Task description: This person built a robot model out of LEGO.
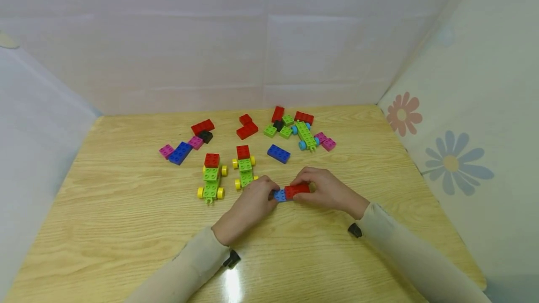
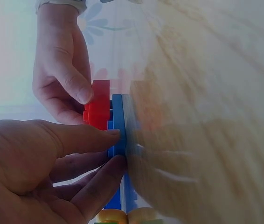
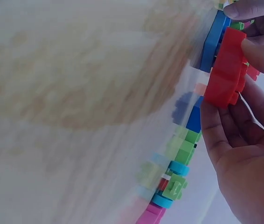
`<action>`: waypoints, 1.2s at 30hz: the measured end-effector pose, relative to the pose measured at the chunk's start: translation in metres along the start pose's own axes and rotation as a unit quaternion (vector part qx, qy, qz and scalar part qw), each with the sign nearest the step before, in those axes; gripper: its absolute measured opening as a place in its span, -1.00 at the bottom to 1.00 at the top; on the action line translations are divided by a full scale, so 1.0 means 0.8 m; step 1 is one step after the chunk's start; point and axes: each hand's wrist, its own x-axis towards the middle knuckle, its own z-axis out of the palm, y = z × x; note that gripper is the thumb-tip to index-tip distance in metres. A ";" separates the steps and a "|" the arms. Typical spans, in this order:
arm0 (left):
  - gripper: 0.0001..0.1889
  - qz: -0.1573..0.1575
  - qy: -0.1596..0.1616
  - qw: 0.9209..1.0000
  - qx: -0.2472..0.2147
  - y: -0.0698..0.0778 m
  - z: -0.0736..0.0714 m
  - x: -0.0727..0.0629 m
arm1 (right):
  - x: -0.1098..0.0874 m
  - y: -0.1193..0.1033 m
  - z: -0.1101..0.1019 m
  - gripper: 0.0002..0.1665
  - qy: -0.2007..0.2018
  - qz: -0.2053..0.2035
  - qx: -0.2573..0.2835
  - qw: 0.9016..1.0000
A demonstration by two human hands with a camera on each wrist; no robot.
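Note:
Near the middle of the table lies a light blue toy building brick (image 1: 280, 195), its left end pinched between the thumb and fingers of my left hand (image 1: 256, 200). My right hand (image 1: 326, 190) grips a long red building brick (image 1: 297, 191) between thumb and fingers. The red brick overlaps the right part of the blue one and juts out past it to the right. Seen from the left wrist, blue studs show in a thin gap under the red brick (image 2: 100, 95). Studs on the left of the blue brick stay uncovered.
Two green toy cars with yellow wheels, one car (image 1: 211, 181) and another car (image 1: 245, 167), stand left of the hands. A dark blue brick (image 1: 279, 153) lies just beyond. Farther back are a green base (image 1: 306, 135) with blue wheels and several red, pink, green and black bricks.

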 end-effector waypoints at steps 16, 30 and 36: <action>-0.77 -0.005 0.007 1.000 -0.004 -0.017 0.015 0.007 | 0.003 -0.007 -0.004 -0.68 -0.006 0.006 -0.025 1.000; -0.79 -0.031 -0.005 0.999 -0.004 0.025 -0.018 -0.009 | 0.011 -0.005 -0.006 -0.69 -0.027 -0.001 -0.045 0.999; -0.77 -0.016 -0.004 1.000 -0.019 0.018 -0.014 -0.008 | 0.014 -0.009 -0.007 -0.71 -0.031 0.011 -0.051 0.998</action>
